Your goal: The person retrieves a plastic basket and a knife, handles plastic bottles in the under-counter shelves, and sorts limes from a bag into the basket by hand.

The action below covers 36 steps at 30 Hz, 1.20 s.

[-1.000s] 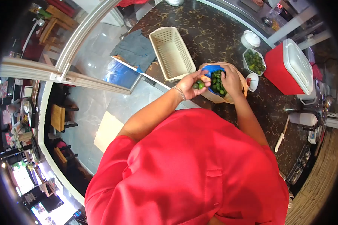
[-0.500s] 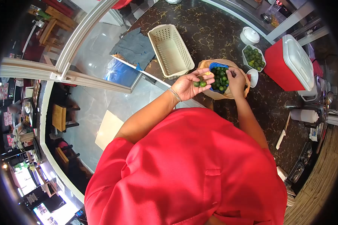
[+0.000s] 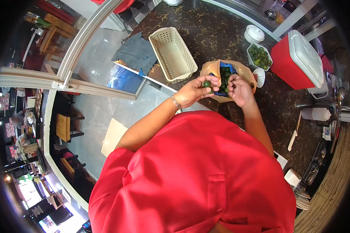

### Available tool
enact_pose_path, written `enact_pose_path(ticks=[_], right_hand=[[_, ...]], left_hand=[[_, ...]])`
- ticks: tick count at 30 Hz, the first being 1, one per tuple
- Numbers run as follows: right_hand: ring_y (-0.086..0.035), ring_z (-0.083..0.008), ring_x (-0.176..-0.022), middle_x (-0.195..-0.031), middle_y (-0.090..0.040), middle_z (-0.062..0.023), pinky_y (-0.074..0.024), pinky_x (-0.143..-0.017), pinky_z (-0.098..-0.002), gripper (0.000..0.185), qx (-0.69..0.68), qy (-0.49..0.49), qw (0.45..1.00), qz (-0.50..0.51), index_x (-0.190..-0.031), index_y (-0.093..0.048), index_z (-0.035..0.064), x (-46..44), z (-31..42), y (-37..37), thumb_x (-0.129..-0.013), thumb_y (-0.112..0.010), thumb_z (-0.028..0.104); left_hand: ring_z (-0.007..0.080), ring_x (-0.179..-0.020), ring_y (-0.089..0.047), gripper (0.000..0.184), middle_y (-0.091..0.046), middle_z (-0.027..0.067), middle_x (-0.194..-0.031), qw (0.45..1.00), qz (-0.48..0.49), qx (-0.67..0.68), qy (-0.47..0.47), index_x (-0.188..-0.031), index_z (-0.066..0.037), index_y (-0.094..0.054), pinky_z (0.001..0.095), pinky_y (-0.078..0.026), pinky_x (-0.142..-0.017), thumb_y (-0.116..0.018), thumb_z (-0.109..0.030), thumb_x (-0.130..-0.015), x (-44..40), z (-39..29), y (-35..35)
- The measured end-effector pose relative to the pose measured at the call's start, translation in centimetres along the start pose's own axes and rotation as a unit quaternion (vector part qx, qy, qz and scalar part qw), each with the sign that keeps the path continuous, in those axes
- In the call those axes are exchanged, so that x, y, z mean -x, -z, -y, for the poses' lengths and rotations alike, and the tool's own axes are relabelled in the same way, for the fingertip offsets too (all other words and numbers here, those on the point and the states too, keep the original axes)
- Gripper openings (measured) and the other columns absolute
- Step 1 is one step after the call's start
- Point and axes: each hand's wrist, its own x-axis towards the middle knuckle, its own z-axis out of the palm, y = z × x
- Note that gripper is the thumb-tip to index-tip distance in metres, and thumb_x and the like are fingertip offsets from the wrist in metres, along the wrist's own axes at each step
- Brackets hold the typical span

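Note:
My left hand (image 3: pixel 193 92) is closed around small green limes (image 3: pixel 207 84), one showing between thumb and fingers and another partly hidden below it. It is at the left rim of a brown paper bag (image 3: pixel 239 68) with a blue lining. More dark green limes (image 3: pixel 226 77) lie inside the bag, partly covered by my hands. My right hand (image 3: pixel 242 91) is over the bag's right side with its fingers curled in; whatever they hold is hidden.
Beyond my left hand stands a cream perforated basket (image 3: pixel 175 58). A white bowl of limes (image 3: pixel 259 57), a small white cup (image 3: pixel 260 77), a lidded white pot (image 3: pixel 254 34) and a red cooler (image 3: pixel 289 62) are at the right. A white-handled knife (image 3: pixel 292 140) lies nearer me.
My left hand has turned and its fingers have closed over the limes that lay in its open palm. My right hand has shifted slightly down and curled its fingers. The view has shifted a little.

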Motion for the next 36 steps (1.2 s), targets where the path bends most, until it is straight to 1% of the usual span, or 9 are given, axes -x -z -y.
enact_pose_path(ticks=[6,8,12,20,23,24,28,32,36], right_hand=[[-0.056,-0.0146,-0.072,-0.083,-0.056,-0.0024,-0.0441,-0.061,-0.0255,0.016,-0.019,-0.074,0.99,0.121,-0.091,-0.054,0.0087,1.2,-1.0,-4.5,-0.089,-0.055,0.024],[-0.06,-0.0173,-0.076,-0.085,-0.059,-0.0039,-0.048,-0.069,-0.0279,0.019,0.375,0.279,0.883,0.038,-0.098,-0.055,0.0057,0.3,-3.2,-6.8,-0.086,-0.065,0.017],[-0.061,-0.0163,-0.091,-0.098,-0.063,-0.0069,-0.0459,-0.083,-0.0291,0.025,0.52,0.196,0.83,-0.037,-0.106,-0.053,0.0013,0.7,-3.0,-7.7,-0.085,-0.065,0.009],[-0.058,-0.0108,-0.079,-0.088,-0.062,0.0,-0.0471,-0.074,-0.0269,0.02,0.321,0.178,0.93,-0.009,-0.11,-0.055,0.0024,0.2,-2.6,-7.6,-0.096,-0.053,0.017],[-0.055,-0.0082,-0.081,-0.089,-0.059,0.0009,-0.0443,-0.076,-0.0231,0.019,0.27,0.094,0.958,-0.027,-0.11,-0.057,0.0041,0.3,-1.7,-8.0,-0.096,-0.053,0.016],[-0.054,-0.0075,-0.082,-0.089,-0.058,0.0009,-0.0437,-0.077,-0.0223,0.018,0.257,0.079,0.963,-0.031,-0.11,-0.057,0.0046,0.2,-1.4,-8.2,-0.096,-0.053,0.015],[-0.058,-0.0083,-0.082,-0.089,-0.062,-0.0004,-0.0465,-0.075,-0.0252,0.02,0.302,0.19,0.934,-0.001,-0.11,-0.058,0.0029,-2.7,-1.7,-8.1,-0.092,-0.058,0.009],[-0.064,-0.0152,-0.088,-0.096,-0.068,-0.0085,-0.05,-0.081,-0.0275,0.03,0.466,0.199,0.862,0.029,-0.113,-0.059,0.0008,-8.3,-3.2,-8.4,-0.087,-0.065,0.014],[-0.064,-0.0347,-0.092,-0.098,-0.066,-0.0211,-0.0487,-0.079,-0.0443,0.035,0.675,0.205,0.706,-0.066,-0.107,-0.064,0.0025,-11.2,-4.3,-10.7,-0.083,-0.067,0.028]], left_hand=[[0.0169,-0.118,-0.052,0.042,-0.051,0.0074,-0.129,0.995,-0.05,0.07,-0.048,-0.137,-0.005,-0.04,0.0312,-0.044,-0.099,-0.051,-0.008,-0.096,-0.8,0.9,0.3],[0.0171,-0.112,-0.056,0.037,-0.055,0.0097,-0.121,0.98,-0.054,0.182,-0.051,-0.132,-0.005,-0.045,0.0305,-0.047,-0.096,-0.05,-0.004,-0.096,-1.0,0.8,0.5],[0.0218,-0.118,-0.052,0.038,-0.051,0.0143,-0.127,0.966,-0.014,0.258,-0.029,-0.134,0.003,-0.039,0.0315,-0.046,-0.098,-0.04,-0.012,-0.1,-0.7,-0.3,0.6],[0.0223,-0.118,-0.053,0.037,-0.049,0.0161,-0.131,0.963,-0.058,0.261,-0.021,-0.132,0.007,-0.04,0.0313,-0.044,-0.105,-0.036,-0.015,-0.101,-0.5,-0.2,1.7],[0.0226,-0.116,-0.055,0.034,-0.049,0.0142,-0.132,0.983,-0.048,0.177,-0.011,-0.131,0.003,-0.043,0.0293,-0.047,-0.1,-0.04,-0.012,-0.1,-0.1,-1.4,1.7],[0.0215,-0.111,-0.058,0.032,-0.054,0.0131,-0.127,0.995,-0.083,-0.023,-0.059,-0.127,0.0,-0.048,0.0282,-0.049,-0.095,-0.046,-0.008,-0.097,-0.2,-1.7,2.0],[0.021,-0.093,-0.066,0.031,-0.067,0.0115,-0.104,0.841,-0.227,-0.478,-0.113,-0.114,-0.004,-0.059,0.0285,-0.051,-0.08,-0.062,0.002,-0.083,0.5,-4.4,3.5],[0.0361,-0.087,-0.065,0.029,-0.067,0.0214,-0.093,0.691,-0.261,-0.669,-0.082,-0.108,-0.003,-0.064,0.0401,-0.052,-0.077,-0.062,-0.005,-0.08,1.3,-5.2,6.8],[0.0358,-0.089,-0.066,0.041,-0.066,0.0245,-0.097,0.689,-0.232,-0.685,0.035,-0.117,-0.002,-0.061,0.0435,-0.051,-0.077,-0.064,-0.004,-0.076,0.9,-5.8,8.2]])
